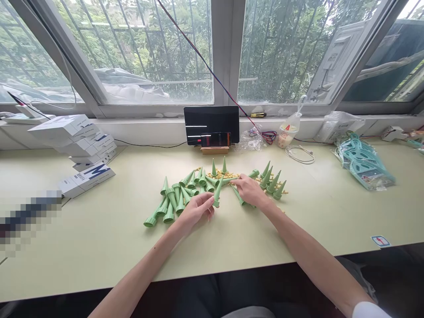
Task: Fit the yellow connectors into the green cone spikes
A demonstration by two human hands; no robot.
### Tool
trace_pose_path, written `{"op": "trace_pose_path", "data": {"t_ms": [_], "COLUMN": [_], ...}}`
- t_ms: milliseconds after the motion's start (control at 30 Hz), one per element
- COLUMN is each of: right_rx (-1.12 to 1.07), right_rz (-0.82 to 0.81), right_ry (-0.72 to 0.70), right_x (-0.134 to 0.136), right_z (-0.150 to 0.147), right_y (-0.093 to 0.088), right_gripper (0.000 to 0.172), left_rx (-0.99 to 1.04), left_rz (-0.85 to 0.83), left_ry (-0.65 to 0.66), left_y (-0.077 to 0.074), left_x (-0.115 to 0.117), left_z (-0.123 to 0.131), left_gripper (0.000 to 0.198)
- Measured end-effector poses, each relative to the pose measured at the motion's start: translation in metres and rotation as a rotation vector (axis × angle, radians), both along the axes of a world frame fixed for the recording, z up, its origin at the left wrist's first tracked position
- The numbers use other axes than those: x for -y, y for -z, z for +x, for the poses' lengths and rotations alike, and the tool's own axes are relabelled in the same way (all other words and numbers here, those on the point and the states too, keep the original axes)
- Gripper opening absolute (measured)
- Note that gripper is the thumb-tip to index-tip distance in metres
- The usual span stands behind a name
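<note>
My left hand (pixel 200 206) grips a green plastic cone-shaped spike (pixel 217 193) near its wide base, its tip pointing up. My right hand (pixel 250 190) reaches to the middle of the pile with its fingers pinched together. Whatever lies between those fingertips is too small to make out; a green spike lies right beside them. Small yellow plastic pieces (pixel 226 175) are heaped just beyond my hands. Left of my left hand lie several loose green spikes (pixel 172 198), mostly on their sides. To the right, several more spikes (pixel 272 183) stand upright among yellow pieces.
Behind the pile, a tablet (pixel 212 119) and a phone (pixel 216 139) lean on a small stand. White boxes (pixel 84 139) are stacked at left. A bagged cup (pixel 286 134), a coiled cable (pixel 300 154) and teal plastic parts in clear wrap (pixel 367 163) lie at right.
</note>
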State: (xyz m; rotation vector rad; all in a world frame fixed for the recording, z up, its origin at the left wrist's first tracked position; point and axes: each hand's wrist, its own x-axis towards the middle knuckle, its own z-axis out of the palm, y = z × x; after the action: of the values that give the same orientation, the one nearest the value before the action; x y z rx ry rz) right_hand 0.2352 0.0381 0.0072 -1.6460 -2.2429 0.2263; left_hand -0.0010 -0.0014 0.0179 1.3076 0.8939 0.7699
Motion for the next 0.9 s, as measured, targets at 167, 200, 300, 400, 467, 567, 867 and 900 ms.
{"op": "trace_pose_path", "data": {"t_ms": [167, 200, 300, 400, 467, 567, 867, 900], "right_rx": [-0.012, -0.027, -0.081, -0.096, -0.094, -0.101, -0.115, -0.115], "right_rz": [-0.012, -0.005, 0.032, 0.041, 0.026, -0.006, -0.036, -0.04], "right_ry": [0.009, 0.012, 0.027, 0.034, 0.031, 0.028, 0.056, 0.059], "right_x": [-0.0004, -0.0005, -0.0006, -0.0007, -0.0006, -0.0004, -0.0009, -0.0012], "right_z": [0.0001, 0.0, -0.0008, -0.0012, -0.001, -0.0001, 0.0008, 0.0009], "right_y": [0.0015, 0.0019, 0.0028, 0.0032, 0.0033, 0.0033, 0.0053, 0.0057], "right_gripper": [0.039, 0.038, 0.035, 0.031, 0.026, 0.019, 0.01, 0.009], "left_rx": [-0.003, -0.001, 0.004, 0.002, 0.003, 0.004, -0.009, -0.012], "left_rz": [0.01, 0.011, 0.012, 0.015, 0.018, 0.024, 0.032, 0.033], "left_ry": [0.013, 0.015, 0.01, 0.001, 0.001, 0.008, 0.006, 0.004], "left_y": [0.0009, 0.001, 0.0013, 0.0017, 0.0021, 0.0023, -0.0031, -0.0036], "left_x": [-0.0001, -0.0001, 0.0, -0.0002, -0.0005, -0.001, 0.0008, 0.0009], "left_z": [-0.0001, -0.0001, 0.0001, 0.0003, 0.0002, -0.0002, 0.0009, 0.0011], "left_gripper": [0.043, 0.043, 0.043, 0.044, 0.043, 0.042, 0.042, 0.043]}}
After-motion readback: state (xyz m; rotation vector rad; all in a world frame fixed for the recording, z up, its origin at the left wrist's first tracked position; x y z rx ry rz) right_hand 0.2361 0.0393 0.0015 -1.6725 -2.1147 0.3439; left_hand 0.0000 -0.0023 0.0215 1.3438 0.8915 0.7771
